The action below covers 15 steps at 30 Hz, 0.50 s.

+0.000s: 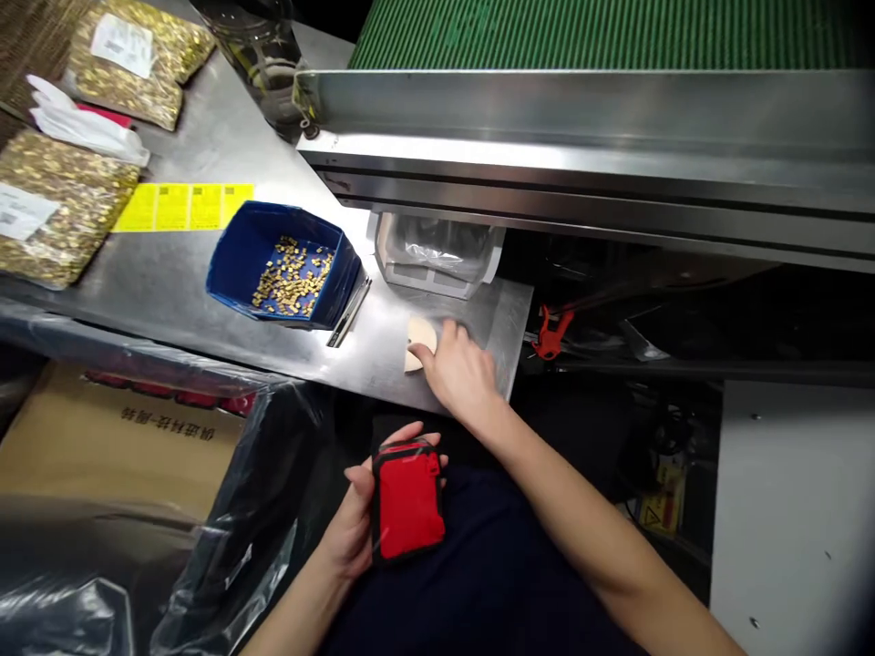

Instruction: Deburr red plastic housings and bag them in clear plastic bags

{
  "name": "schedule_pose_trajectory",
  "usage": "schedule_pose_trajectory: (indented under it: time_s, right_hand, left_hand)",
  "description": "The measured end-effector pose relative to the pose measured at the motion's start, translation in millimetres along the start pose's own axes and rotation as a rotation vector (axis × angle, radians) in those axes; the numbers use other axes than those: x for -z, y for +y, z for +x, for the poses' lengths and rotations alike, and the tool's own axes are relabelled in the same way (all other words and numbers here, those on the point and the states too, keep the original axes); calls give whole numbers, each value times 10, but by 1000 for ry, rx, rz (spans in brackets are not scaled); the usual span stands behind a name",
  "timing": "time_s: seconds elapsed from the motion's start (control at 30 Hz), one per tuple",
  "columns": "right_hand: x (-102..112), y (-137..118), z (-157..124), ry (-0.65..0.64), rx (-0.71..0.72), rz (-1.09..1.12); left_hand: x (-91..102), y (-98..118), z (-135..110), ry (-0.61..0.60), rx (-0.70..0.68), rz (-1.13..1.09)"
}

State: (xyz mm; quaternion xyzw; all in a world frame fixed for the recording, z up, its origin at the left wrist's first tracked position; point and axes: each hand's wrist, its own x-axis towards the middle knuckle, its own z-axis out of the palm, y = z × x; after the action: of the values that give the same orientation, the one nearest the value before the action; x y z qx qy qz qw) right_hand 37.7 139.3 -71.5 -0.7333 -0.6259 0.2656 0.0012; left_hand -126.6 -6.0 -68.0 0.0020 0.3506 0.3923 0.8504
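Note:
In my left hand [359,510] is a red rectangular plastic part with a black rim [410,506], held over my lap with the fingers wrapped behind it. A flat, rounded cream-coloured pad [420,339] with a small dark hole lies on the metal table. My right hand [461,366] grips the pad's right side, thumb on top and the other fingers curled past its edge. Left of the pad, a blue bin [236,260] holds many small brass-coloured pieces [291,282]. A slim metal-bodied tool [350,312], perhaps a utility knife, rests along the bin's side.
Behind the pad sits a grey bin [437,278] with a clear plastic liner. The metal frame [581,173] of a green ribbed conveyor [615,36] overhangs the table. Bags of brass pieces [75,191] lie left, near yellow labels [184,207]. A plastic-lined carton [129,437] stands lower left.

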Motion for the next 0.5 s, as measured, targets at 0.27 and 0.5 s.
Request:
schedule_pose_trajectory:
  time_s: [0.27, 0.5]
  right_hand:
    - [-192, -25, 64, -100, 222, 28]
    - [470, 949, -1070, -323, 222, 530]
  left_hand:
    - [-81, -93, -68, 128, 147, -87]
    - [-272, -111, 22, 162, 203, -28]
